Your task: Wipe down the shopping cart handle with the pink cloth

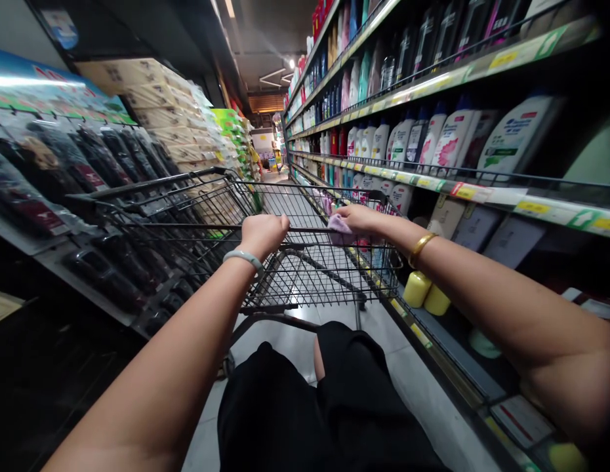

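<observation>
A black wire shopping cart (315, 275) stands in front of my knees, slightly askew in the aisle. My left hand (263, 235) is closed in a fist around the cart's near bar (307, 230), a pale bangle on its wrist. To the right, my right hand (361, 219) presses a purple cloth (339, 229) against the same bar, its fingers bent over the cloth. A gold bangle (421, 249) circles that forearm. Through the wire, the basket shows mostly floor, and the right hand's fingertips are partly hidden.
Shelves of shampoo bottles (455, 137) run close along the right, with yellow bottles (417, 288) low down. At left hang packaged dark brushes or combs (121, 147) beside stacked pale boxes (162, 108). A tiled floor (275, 341) leads down the narrow aisle.
</observation>
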A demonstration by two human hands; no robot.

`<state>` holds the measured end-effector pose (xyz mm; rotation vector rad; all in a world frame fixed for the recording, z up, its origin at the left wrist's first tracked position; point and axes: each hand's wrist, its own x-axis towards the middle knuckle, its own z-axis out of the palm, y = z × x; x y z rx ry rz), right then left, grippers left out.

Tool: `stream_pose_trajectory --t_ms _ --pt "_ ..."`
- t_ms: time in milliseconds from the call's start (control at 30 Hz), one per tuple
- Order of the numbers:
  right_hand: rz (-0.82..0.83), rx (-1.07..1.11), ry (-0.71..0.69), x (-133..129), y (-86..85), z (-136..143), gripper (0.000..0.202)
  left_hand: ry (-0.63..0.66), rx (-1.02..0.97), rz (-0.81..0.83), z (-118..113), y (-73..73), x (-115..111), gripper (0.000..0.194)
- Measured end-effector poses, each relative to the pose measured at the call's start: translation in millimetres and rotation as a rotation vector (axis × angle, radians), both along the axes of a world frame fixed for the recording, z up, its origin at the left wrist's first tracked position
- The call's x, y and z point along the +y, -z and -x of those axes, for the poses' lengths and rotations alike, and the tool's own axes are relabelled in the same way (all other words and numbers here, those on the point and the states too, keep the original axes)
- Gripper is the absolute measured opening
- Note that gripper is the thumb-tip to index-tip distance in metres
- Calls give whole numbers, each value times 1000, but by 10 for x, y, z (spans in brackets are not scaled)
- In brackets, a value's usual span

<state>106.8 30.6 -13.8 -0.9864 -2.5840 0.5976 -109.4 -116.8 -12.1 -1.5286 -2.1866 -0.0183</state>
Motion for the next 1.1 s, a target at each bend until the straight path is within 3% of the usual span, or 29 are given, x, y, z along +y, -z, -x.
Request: stream_pose_trajectory --t_ms 100,200,300,400,600,733,867,967,1100 --pt "-60 -128 128 -26 -11 -38 24 -8 -2 -7 -20 -7 -5 75" --pt "-284 -17 110 -170 56 -46 30 -2 5 -10 -40 -10 -15 73" --pt "-598 168 48 -337 242 -42 38 2 15 -18 -42 1 -21 72" --pt "-881 329 60 -442 499 -43 32 -11 14 -33 -30 19 -21 74" --pt "-1276 574 33 -510 865 -78 31 -10 -4 -46 -24 31 -39 72" --pt "-1331 602 -32 -551 1043 -139 32 15 -5 -55 -40 35 -72 70" --pt "-1213 359 -225 -608 1212 -170 45 59 -11 -62 -46 34 -109 65" --pt "-1074 260 -221 -670 1097 -49 48 77 -27 -72 -52 42 -114 62" --pt "-1015 372 -14 -798 770 311 41 90 -36 -69 -72 61 -103 61"
